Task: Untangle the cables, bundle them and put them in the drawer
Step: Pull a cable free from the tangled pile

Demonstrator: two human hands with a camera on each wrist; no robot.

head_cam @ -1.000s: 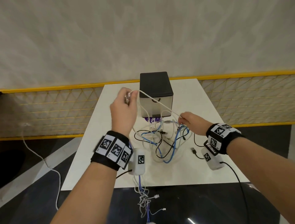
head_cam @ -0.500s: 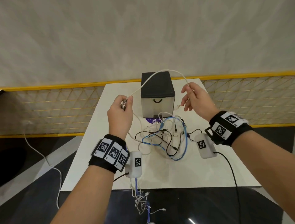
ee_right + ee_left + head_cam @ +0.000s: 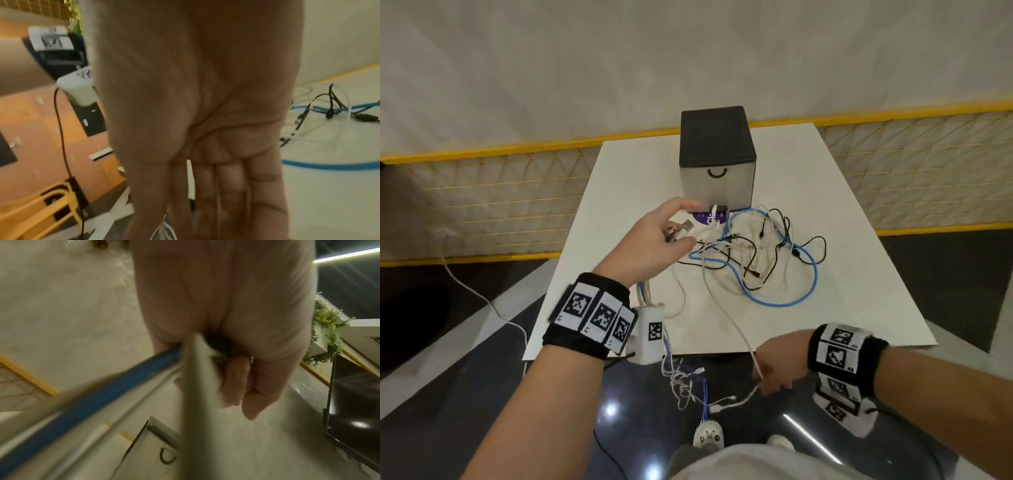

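Note:
A tangle of white, black and blue cables (image 3: 756, 253) lies on the white table (image 3: 859, 274) in front of the drawer box (image 3: 717, 161), whose grey drawer front is closed. My left hand (image 3: 681, 226) hovers just left of the tangle and grips several cable ends, a USB plug (image 3: 687, 225) sticking out. From that grip, blue and white cables (image 3: 102, 394) run back, blurred. My right hand (image 3: 770, 380) is below the table's front edge. It pinches a white cable (image 3: 729, 322) that runs from the tangle; it passes between the fingers (image 3: 228, 186).
More cable ends (image 3: 688, 380) dangle off the front edge under my left wrist. A yellow mesh barrier (image 3: 500, 198) runs behind the table. A white cord (image 3: 482, 301) trails on the dark floor at left. My shoes (image 3: 709, 437) are below.
My right hand has dropped from beside the drawer box to below the front edge, drawing the white cable toward me. My left hand moved lower and right, closer to the tangle.

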